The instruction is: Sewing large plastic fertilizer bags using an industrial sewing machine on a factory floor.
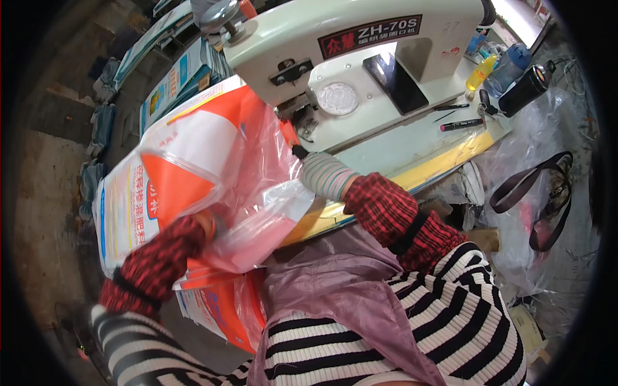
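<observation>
A large orange-and-white printed woven bag point(187, 174) with a clear plastic liner point(257, 222) lies across the left end of the sewing machine point(380, 58). Its upper orange edge runs up to the stitching head. My right hand point(327, 175), in a striped glove with dark fingertips, is closed at that edge just below the needle area, and the fingertips touch the bag. My left hand point(207, 225) reaches in at the bag's lower side; folds of bag and liner cover its fingers. Both forearms wear red-and-black checked sleeve covers.
On the machine bed lie a black phone point(396, 83) and a round white patterned disc point(337, 98). Pens point(461, 125), a yellow bottle point(481, 72) and a black flask point(526, 89) are at the right. Stacked bags point(183, 80) stand at the far left. A dark strap point(534, 186) hangs over plastic.
</observation>
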### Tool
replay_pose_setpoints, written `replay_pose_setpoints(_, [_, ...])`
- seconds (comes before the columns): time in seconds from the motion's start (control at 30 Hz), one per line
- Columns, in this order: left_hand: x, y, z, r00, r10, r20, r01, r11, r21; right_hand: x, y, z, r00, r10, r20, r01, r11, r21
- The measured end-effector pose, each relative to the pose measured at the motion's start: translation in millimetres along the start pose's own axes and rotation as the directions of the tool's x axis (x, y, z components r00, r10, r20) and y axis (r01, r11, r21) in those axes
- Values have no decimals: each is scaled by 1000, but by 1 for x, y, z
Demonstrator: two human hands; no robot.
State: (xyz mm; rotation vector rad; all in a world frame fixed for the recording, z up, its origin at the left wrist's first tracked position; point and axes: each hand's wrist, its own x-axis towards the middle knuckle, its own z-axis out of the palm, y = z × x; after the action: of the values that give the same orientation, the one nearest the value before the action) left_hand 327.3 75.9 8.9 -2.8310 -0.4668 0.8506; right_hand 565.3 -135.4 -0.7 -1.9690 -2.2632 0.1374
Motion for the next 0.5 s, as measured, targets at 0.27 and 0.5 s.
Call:
replay_pose_setpoints(0.27, [-81,125,-60,937,144,317,-132,990,-57,-12,-12,-2,978,192,87,-211,907,364])
replay_pose_setpoints(0.5, [-105,182,-68,879,322,-352,-442,826,-348,-26,-42,-1,998,-26,53,28,999,-35])
